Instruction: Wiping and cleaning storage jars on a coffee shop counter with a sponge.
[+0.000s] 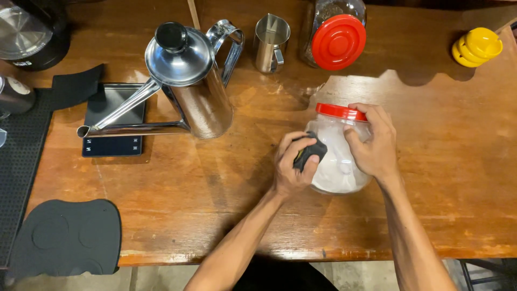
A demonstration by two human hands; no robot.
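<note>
On the wooden counter (226,215), the right hand (374,145) steadied a red-lidded clear jar (339,161), fingers wrapped, while the left hand (293,164), closed on a dark cloth (308,152), wiped its side; turning the jar seemed due.

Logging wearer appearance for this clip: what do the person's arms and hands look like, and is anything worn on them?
Both forearms are bare as far as the view reaches: no sleeves, gloves, watch or bracelets show. The left hand and right hand show no rings on the visible fingers. The arms are slim, entering from the bottom edge. A dark garment shows between them at the bottom edge.
</note>
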